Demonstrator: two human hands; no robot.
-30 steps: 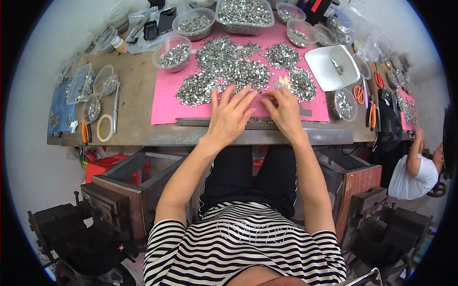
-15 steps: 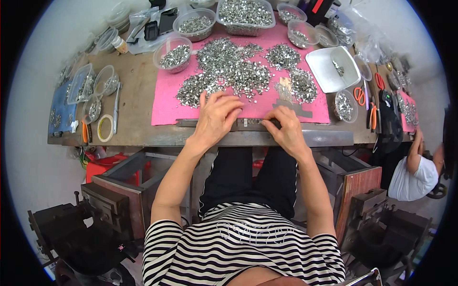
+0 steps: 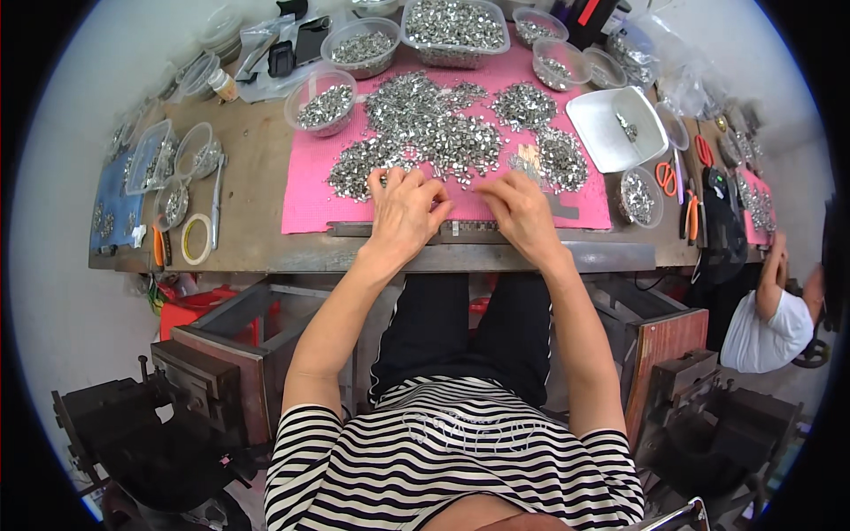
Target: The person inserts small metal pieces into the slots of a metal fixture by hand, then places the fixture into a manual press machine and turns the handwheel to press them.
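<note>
Loose piles of small silvery metal pieces [image 3: 460,146] cover much of a pink mat [image 3: 305,190]. My left hand [image 3: 405,211] rests at the near edge of the piles, its fingers curled and thumb bent in toward them; whatever they hold is hidden. Just to the right, my right hand [image 3: 524,217] reaches over the mat with thumb and forefinger pinched near a few stray pieces. Anything in that pinch is too small to make out. Between and below the hands lies a dark slotted metal strip [image 3: 474,227], with a few bright pieces set in it.
Plastic tubs of metal pieces [image 3: 454,35] line the back. A white tray [image 3: 611,133], orange-handled scissors [image 3: 666,179] and pliers [image 3: 693,217] lie right; a tape roll [image 3: 196,239] lies left. A metal bar [image 3: 611,257] runs along the front edge. Another person [image 3: 768,323] sits far right.
My right hand has moved from the slotted strip up and slightly left toward the piles. My left hand has shifted slightly, its fingers more curled.
</note>
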